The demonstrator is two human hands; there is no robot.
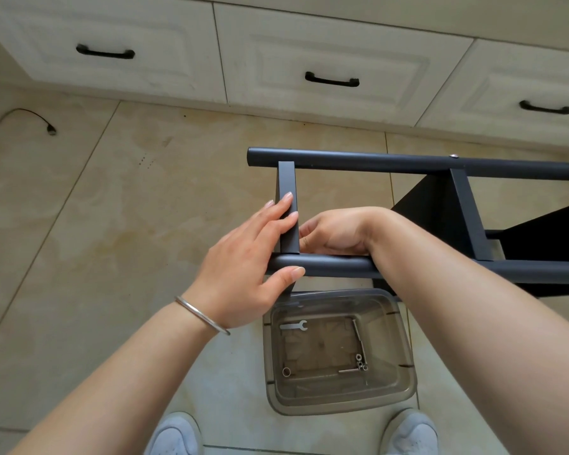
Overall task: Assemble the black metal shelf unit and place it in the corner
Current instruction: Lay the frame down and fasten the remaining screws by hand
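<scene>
Left grip: left hand (243, 257) wraps the joint where the short crossbar (288, 205) meets the near tube (335, 266); fingers (284, 208) lie along the crossbar, thumb (288, 277) presses the tube from below.
Right grip: right hand (335, 233) is curled in behind the crossbar's lower end, fingertips together as if pinching something small; what it pinches is hidden, so I cannot tell.
Shelf unit: black frame (467, 205) lies on its side above the tiled floor (112, 224), far tube (375, 162) and near tube running off to the right, in front of white drawers (326, 60); not yet in any corner.
Parts tub: clear plastic tub (404, 382) on the floor between the shoes (174, 435), holding a small wrench (293, 326), bolts (358, 336) and washers (360, 362).
Step, as I judge it: fixing the crossbar to the near tube, likely starting a fastener by hand.
Risk: a small part could slip from the fingertips and roll away across the tiles, since the work is done blind behind the bar.
Risk: if the left hand eases off, the holes could drift out of line and a thread may start crooked.
</scene>
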